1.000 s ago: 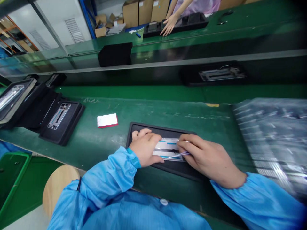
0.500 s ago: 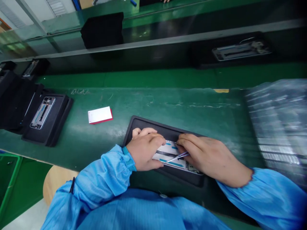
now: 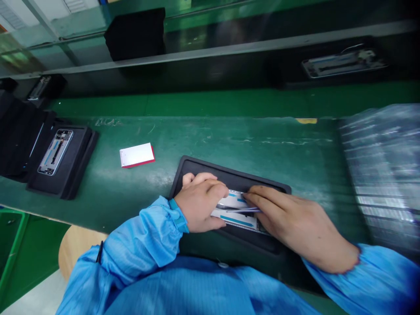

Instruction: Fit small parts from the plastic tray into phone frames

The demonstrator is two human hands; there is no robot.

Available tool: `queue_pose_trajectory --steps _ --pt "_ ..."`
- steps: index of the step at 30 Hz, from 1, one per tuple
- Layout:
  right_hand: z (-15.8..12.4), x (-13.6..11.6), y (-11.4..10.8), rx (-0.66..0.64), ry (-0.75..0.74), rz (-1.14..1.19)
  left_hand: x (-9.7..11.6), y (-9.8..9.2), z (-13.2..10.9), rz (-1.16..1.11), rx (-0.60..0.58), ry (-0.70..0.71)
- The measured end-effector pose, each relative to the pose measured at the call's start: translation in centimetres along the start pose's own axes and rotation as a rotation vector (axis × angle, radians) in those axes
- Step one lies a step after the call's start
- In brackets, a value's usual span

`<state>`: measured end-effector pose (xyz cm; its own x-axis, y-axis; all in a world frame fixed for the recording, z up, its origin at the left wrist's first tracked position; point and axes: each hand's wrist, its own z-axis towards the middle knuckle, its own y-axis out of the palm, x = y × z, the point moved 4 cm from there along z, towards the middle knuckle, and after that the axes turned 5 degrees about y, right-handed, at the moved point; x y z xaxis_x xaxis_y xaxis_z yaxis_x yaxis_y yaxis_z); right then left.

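Observation:
An open phone frame (image 3: pixel 239 222) with white surfaces and blue strips lies in a black foam tray (image 3: pixel 226 171) in front of me. My left hand (image 3: pixel 202 205) holds the frame's left end, thumb at the near edge and fingers over the far side. In my right hand (image 3: pixel 290 218) is a pair of tweezers (image 3: pixel 242 210), pointing left across the middle of the frame. Both tips lie close to the frame; whether they touch it I cannot tell. My right fingers cover the frame's right end.
A white notepad (image 3: pixel 137 155) with a red edge lies left of the tray. Stacked black trays (image 3: pixel 82 153) with another phone frame (image 3: pixel 55 152) stand at far left. Clear plastic trays (image 3: pixel 387 175) are at right. A ledge (image 3: pixel 210 52) runs across the back.
The tweezers have swung from the near blue strip up to the middle of the frame and lie flatter. My right hand has shifted slightly right. My left hand keeps its hold.

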<state>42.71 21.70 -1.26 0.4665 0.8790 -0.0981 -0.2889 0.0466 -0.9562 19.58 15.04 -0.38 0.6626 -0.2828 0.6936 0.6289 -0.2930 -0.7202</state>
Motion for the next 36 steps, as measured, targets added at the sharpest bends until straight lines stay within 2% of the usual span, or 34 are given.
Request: queue_pose_trajectory --steps 5,12,17,20,22,25,27,29,31,36 --pt "-1.2 -0.2 -0.2 0.03 0.066 0.012 0.4 -0.1 0.0 -0.006 0.026 -0.032" --pt "-0.7 -0.4 0.0 0.029 0.123 0.087 0.3 -0.1 0.1 0.001 0.039 -0.04" --pt "-0.6 -1.2 -0.1 0.029 0.086 0.001 0.2 -0.1 0.1 0.008 0.046 -0.035" --pt "0.1 -1.2 -0.4 0.012 0.107 0.024 0.3 -0.1 0.1 0.015 0.049 -0.036" --pt "0.8 -0.7 -1.3 -0.031 0.136 0.115 0.3 -0.1 0.1 0.021 0.05 -0.042" --pt "2.0 0.7 -3.8 -0.049 0.219 0.416 0.3 -0.1 0.1 0.024 0.048 -0.045" --pt "2.4 1.6 -5.4 0.042 0.343 0.59 0.2 -0.1 0.1 0.023 0.045 -0.044" --pt "2.3 2.0 -6.1 0.141 0.44 0.643 0.2 -0.1 0.0 0.024 0.048 -0.041" --pt "2.0 1.6 -5.4 0.18 0.463 0.613 0.2 -0.1 0.0 0.028 0.056 -0.034" --pt "0.9 0.7 -1.8 0.211 0.481 0.53 0.3 -0.1 -0.1 0.039 0.06 -0.024"
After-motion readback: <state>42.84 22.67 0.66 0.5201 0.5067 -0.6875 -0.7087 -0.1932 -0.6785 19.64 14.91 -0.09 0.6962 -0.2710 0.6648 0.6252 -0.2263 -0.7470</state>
